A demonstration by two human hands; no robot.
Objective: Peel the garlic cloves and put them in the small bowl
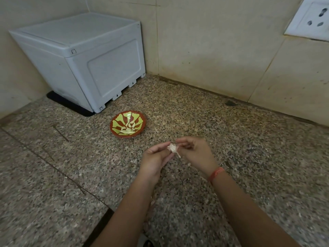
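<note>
A pale garlic clove (173, 148) with loose papery skin is pinched between the fingertips of both hands above the speckled counter. My left hand (156, 158) holds it from the left, and my right hand (195, 153) grips it from the right, with a strip of skin hanging down. The small bowl (116, 124), red-brown with a yellow-green pattern, stands on the counter to the upper left of my hands. Several peeled cloves (129, 128) lie in it.
A grey plastic box (85, 56) on a dark mat fills the far left corner behind the bowl. Tiled walls border the granite counter (249, 148) at the back and right, with a white wall socket (313, 18) at the top right. An orange thread band circles my right wrist.
</note>
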